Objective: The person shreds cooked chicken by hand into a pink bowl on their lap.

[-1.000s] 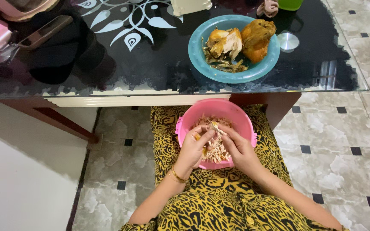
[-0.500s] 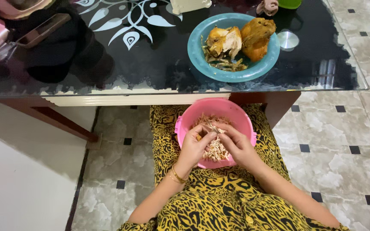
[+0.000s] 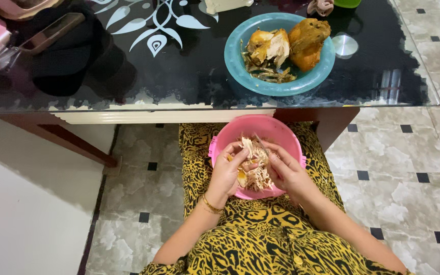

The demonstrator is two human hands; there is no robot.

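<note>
The left hand (image 3: 226, 172) and the right hand (image 3: 285, 170) meet over a round pink plastic bowl (image 3: 276, 131) that rests on the person's lap, on a yellow and black patterned dress (image 3: 260, 244). Between them they pinch a pale piece of cooked chicken meat (image 3: 249, 147); the fingers of both hands are curled narrow around it, thumbs toward the middle. Under the hands lies a heap of shredded chicken strips (image 3: 256, 177) inside the bowl. The left wrist carries a thin gold bracelet (image 3: 211, 205). Farther away, on the black glass table (image 3: 179, 76), stands a round teal plate (image 3: 240, 71) with large pieces of browned chicken (image 3: 306, 43) (some bones lie beside them).
</note>
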